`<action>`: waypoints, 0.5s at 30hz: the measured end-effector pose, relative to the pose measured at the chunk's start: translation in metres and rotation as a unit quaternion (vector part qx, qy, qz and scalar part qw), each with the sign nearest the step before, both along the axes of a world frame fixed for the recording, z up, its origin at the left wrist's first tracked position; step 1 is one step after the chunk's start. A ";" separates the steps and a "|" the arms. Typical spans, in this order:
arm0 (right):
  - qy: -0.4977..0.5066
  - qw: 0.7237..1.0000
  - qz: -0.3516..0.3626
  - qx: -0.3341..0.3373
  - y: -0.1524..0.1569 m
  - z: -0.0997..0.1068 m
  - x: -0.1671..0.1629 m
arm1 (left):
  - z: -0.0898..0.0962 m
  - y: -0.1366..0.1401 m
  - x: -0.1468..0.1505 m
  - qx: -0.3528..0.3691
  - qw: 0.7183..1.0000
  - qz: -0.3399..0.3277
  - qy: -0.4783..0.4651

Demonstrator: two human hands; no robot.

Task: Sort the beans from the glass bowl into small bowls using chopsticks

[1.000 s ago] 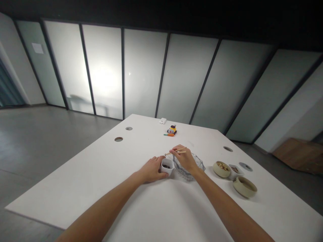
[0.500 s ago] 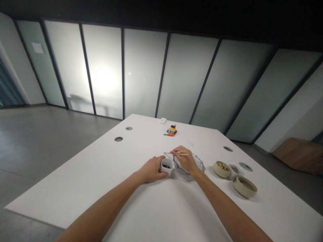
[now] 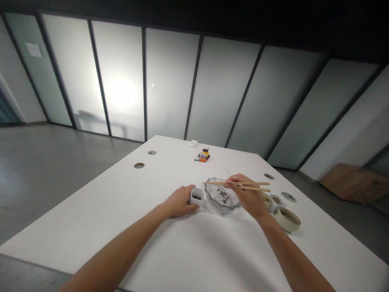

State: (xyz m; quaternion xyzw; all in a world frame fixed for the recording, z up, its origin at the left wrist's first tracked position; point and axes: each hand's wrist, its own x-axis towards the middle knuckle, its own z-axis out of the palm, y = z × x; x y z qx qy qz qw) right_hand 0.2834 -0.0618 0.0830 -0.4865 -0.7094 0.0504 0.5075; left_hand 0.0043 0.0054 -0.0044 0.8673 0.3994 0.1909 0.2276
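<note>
The glass dish sat near the middle of the white table, dark bits scattered in its hollow, and it was the largest thing you worked over. At its 3 o'clock stood two beige bowls with a small white dish between them, close enough, I judge, to be within reach. The chopsticks lay level over the glass dish, tips toward 9 o'clock, pinched in your right hand, which was closed around them. At the dish's 9 o'clock, touching it, was the small white cup; your left hand curled against its side, probably to steady it. A toy lay far off at 12 o'clock.
</note>
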 end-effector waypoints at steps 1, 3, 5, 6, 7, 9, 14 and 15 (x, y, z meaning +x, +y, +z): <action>-0.010 1.000 -0.017 0.014 -0.002 -0.001 0.006 | 0.000 0.000 0.000 -0.001 1.000 0.002 0.000; -0.028 0.998 -0.050 0.035 -0.005 -0.007 0.019 | 0.001 0.000 -0.001 -0.002 1.000 0.006 0.003; -0.043 0.996 -0.065 0.043 -0.006 -0.018 0.032 | 0.001 -0.001 -0.002 -0.002 1.000 0.004 0.006; -0.049 0.996 -0.066 0.044 -0.007 -0.024 0.038 | 0.002 -0.001 -0.002 -0.002 1.000 0.003 0.007; -0.054 0.995 -0.067 0.043 -0.009 -0.030 0.043 | 0.002 -0.001 -0.003 -0.002 1.000 0.003 0.007; -0.059 0.995 -0.072 0.041 -0.012 -0.042 0.051 | 0.002 -0.001 -0.003 -0.003 1.000 0.005 0.005; -0.050 0.994 -0.086 0.043 -0.018 -0.060 0.056 | 0.001 0.000 -0.004 -0.008 1.000 0.006 0.003; -0.048 0.995 -0.082 0.039 -0.018 -0.062 0.056 | 0.001 0.000 -0.005 -0.009 1.000 0.006 0.002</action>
